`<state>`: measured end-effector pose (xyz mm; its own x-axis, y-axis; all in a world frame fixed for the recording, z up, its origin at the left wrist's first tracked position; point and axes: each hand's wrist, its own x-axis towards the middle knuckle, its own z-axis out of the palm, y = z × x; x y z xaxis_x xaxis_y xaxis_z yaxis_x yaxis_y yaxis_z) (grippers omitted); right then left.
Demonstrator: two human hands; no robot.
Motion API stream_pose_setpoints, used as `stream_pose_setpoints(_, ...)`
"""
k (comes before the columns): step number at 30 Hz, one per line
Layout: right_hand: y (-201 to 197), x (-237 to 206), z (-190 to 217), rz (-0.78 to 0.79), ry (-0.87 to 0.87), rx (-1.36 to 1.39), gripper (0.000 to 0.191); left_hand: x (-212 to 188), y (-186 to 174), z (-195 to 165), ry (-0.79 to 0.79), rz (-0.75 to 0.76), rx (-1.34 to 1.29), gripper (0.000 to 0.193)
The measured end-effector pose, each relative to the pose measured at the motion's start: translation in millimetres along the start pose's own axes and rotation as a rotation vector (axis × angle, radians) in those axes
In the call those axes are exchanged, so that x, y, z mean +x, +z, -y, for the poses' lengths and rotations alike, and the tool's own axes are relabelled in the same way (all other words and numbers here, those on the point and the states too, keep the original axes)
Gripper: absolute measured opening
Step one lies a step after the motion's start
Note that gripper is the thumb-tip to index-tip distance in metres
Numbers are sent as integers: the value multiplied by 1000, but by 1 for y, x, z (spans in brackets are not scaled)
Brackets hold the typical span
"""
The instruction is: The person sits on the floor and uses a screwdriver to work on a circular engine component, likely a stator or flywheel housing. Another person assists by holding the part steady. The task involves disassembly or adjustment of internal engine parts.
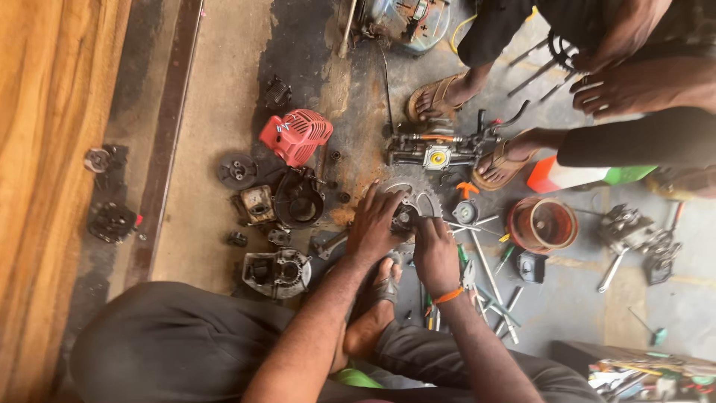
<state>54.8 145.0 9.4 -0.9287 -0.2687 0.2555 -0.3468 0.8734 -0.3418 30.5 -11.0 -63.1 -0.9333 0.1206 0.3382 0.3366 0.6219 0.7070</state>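
Left hand and right hand: both gripping a round metal engine part on the floor; dismantling step, steady hold needed.

Your arms are bare, with no sleeves on them. Your left hand has nothing on it, no glove and no ring that shows. Your right hand is bare too. Just behind it, on your wrist, you wear a thin orange band. Your legs are in dark grey trousers. On your foot you wear a sandal with a dark strap.
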Motion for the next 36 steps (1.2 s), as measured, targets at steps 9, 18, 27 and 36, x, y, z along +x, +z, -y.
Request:
stream_pose_setpoints(9, -2, -3, 4, -24, 88, 81, 13, -1, 2, 0, -24, 43, -59, 98)
stream_pose_setpoints(18, -5, -1, -1, 5, 61, 92, 11, -3, -4, 1, 20, 58, -11, 95)
stream_pose_setpoints(27, -2, -3, 3, -30, 74, 88, 11, 5, -7, -2, -20, 76, -9, 100)
stream_pose_setpoints(36, 4, -6, -5, -38, 86, 12, 7, 2, -9, -4, -30, 37, -24, 96)
